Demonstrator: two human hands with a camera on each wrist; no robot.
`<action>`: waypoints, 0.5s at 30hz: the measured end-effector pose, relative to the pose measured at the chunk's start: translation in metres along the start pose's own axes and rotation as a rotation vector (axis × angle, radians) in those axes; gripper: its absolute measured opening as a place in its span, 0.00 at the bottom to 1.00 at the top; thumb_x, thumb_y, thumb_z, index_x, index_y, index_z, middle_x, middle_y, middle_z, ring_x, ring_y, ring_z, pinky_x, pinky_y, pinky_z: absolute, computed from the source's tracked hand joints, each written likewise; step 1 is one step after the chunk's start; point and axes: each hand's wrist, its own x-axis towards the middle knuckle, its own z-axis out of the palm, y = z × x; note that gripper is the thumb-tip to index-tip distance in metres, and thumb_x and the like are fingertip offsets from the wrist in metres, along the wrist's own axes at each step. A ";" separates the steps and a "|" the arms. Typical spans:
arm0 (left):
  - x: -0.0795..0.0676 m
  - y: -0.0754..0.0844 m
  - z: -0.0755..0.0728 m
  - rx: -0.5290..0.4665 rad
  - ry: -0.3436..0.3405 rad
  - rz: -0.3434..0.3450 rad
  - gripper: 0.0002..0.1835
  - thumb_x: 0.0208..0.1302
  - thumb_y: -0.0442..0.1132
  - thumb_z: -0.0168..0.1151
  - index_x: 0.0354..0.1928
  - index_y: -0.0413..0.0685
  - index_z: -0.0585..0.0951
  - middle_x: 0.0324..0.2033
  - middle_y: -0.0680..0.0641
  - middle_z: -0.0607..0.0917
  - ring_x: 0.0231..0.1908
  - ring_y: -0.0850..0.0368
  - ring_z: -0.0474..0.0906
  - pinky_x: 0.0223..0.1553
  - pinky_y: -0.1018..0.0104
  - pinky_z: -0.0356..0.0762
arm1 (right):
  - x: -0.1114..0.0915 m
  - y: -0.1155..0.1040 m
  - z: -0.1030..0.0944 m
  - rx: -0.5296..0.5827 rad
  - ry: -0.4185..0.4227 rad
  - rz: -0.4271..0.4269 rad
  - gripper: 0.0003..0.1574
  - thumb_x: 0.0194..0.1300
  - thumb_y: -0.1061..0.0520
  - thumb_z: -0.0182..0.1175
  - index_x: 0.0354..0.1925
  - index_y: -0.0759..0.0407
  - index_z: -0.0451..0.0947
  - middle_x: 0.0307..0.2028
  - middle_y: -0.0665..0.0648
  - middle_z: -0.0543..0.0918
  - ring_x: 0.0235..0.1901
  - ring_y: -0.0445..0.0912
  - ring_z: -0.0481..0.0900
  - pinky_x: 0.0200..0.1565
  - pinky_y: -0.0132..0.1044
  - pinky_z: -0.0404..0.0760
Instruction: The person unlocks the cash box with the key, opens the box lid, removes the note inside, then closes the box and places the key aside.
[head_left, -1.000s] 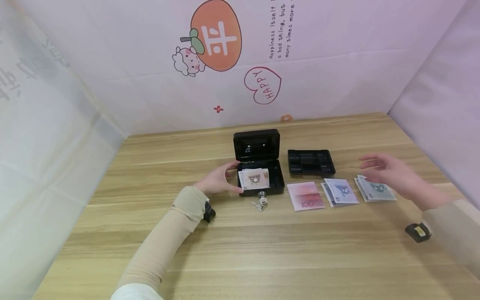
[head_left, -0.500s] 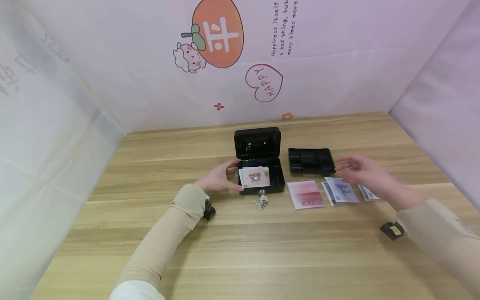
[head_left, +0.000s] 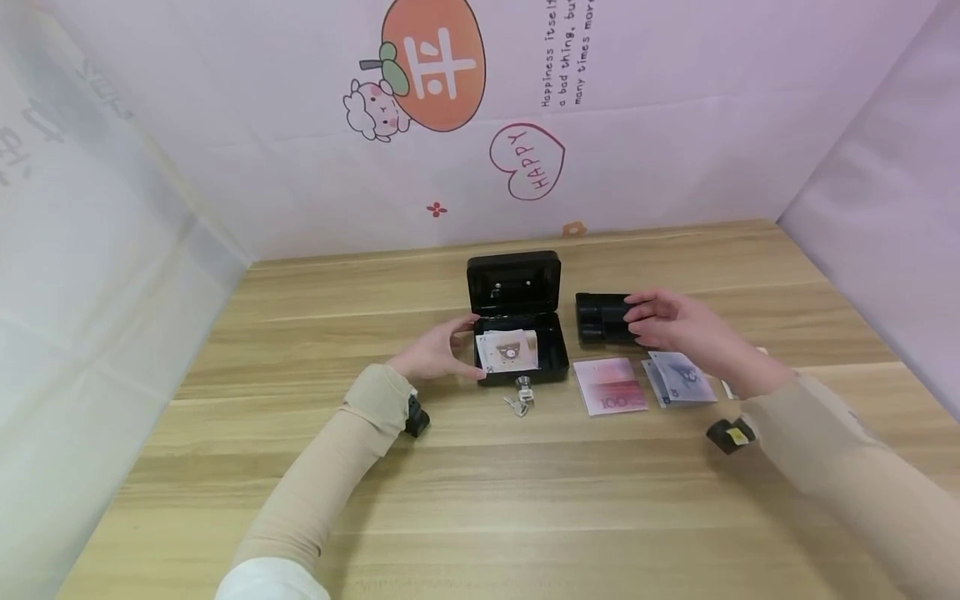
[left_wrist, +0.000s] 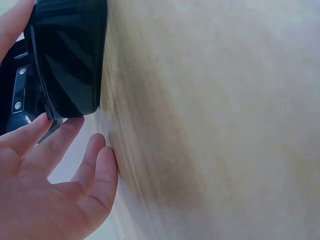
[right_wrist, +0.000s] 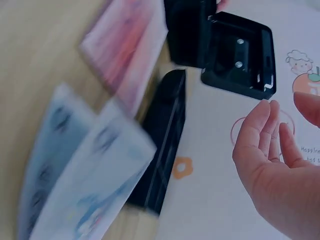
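Observation:
A small black cash box (head_left: 555, 354) stands with its lid (head_left: 513, 265) raised and banknotes (head_left: 510, 352) lying inside. My left hand (head_left: 431, 354) holds the box by its left side, thumb at the front corner and fingertips at the back one. Keys (head_left: 520, 407) hang from the lock at the box's front. To the right lies a black compartment tray (head_left: 602, 325), its right end hidden behind my right hand (head_left: 682, 329). That hand hovers with loosely bent fingers and nothing in them; the right wrist view shows it apart from the tray (right_wrist: 162, 135).
Red 100 notes (head_left: 610, 387) lie in front of the tray, with blue-violet folded notes (head_left: 684, 379) to their right. A third stack is mostly covered by my right wrist. A white printed cloth (head_left: 300, 167) rises behind the wooden table (head_left: 525, 500).
My right hand has swept left from over the rightmost notes to the tray's right end. The left hand stays on the box.

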 end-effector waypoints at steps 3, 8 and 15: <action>0.000 -0.001 -0.001 0.001 0.004 0.007 0.54 0.46 0.40 0.76 0.73 0.46 0.54 0.70 0.41 0.61 0.65 0.40 0.64 0.67 0.52 0.63 | 0.009 -0.008 0.007 0.045 -0.027 0.007 0.33 0.67 0.65 0.54 0.65 0.72 0.53 0.44 0.47 0.75 0.43 0.33 0.78 0.46 0.25 0.79; 0.000 -0.001 -0.001 0.008 0.001 0.009 0.54 0.46 0.41 0.76 0.72 0.47 0.54 0.70 0.41 0.61 0.65 0.41 0.64 0.67 0.52 0.62 | 0.024 -0.014 0.023 0.096 -0.084 0.028 0.35 0.65 0.69 0.53 0.66 0.75 0.51 0.49 0.59 0.73 0.42 0.36 0.79 0.48 0.29 0.80; 0.000 -0.002 0.000 -0.003 0.002 0.004 0.54 0.45 0.40 0.76 0.72 0.47 0.54 0.70 0.42 0.62 0.66 0.42 0.63 0.67 0.53 0.62 | 0.043 -0.016 0.047 0.079 -0.157 0.071 0.35 0.65 0.67 0.54 0.66 0.73 0.52 0.53 0.68 0.69 0.46 0.44 0.77 0.51 0.34 0.80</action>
